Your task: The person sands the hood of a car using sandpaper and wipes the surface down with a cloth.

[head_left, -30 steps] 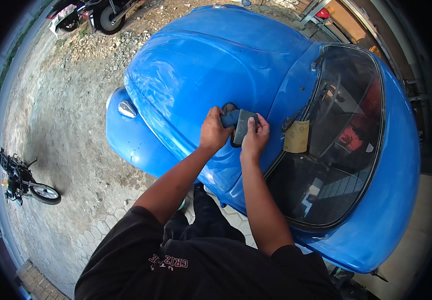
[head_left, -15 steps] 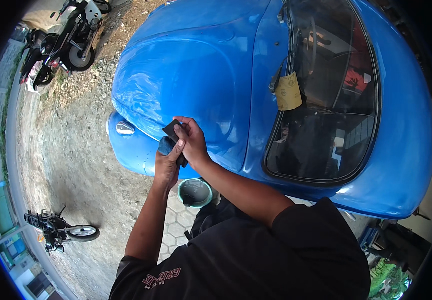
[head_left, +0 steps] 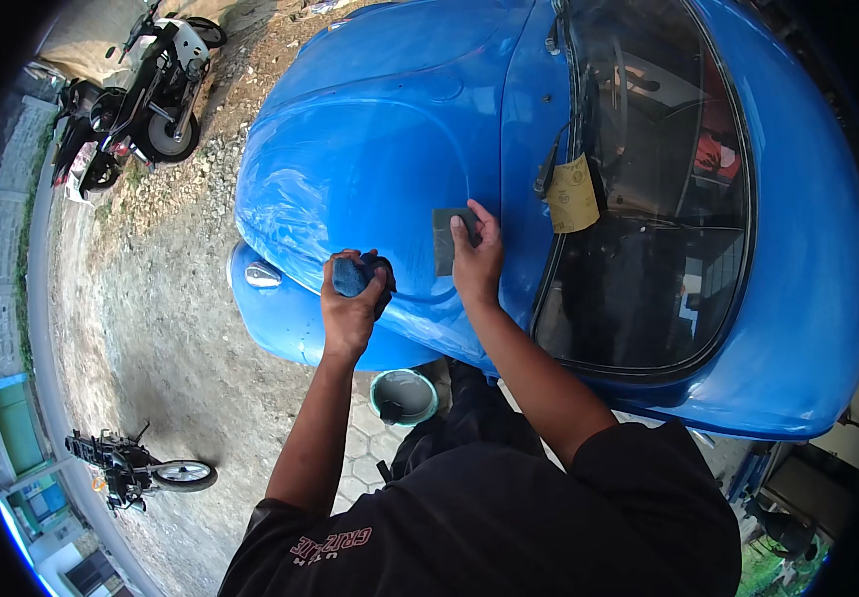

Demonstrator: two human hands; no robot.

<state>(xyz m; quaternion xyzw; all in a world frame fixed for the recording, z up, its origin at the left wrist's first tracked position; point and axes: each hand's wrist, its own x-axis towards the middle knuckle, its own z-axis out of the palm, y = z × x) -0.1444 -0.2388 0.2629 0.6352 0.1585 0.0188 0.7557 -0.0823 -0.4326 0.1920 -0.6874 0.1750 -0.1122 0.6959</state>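
Two grips, both loaded: over the blue car hood (head_left: 405, 164), a dark grey sandpaper sheet (head_left: 443, 249) is pinched in the right grip (head_left: 477, 261), while a blue sponge (head_left: 349, 279) and a black piece (head_left: 387, 290) are clasped in the left grip (head_left: 349, 316). Whitish smears (head_left: 295, 204) are seen forward, so the surface seems only partly worked; the black piece's shape is half covered.
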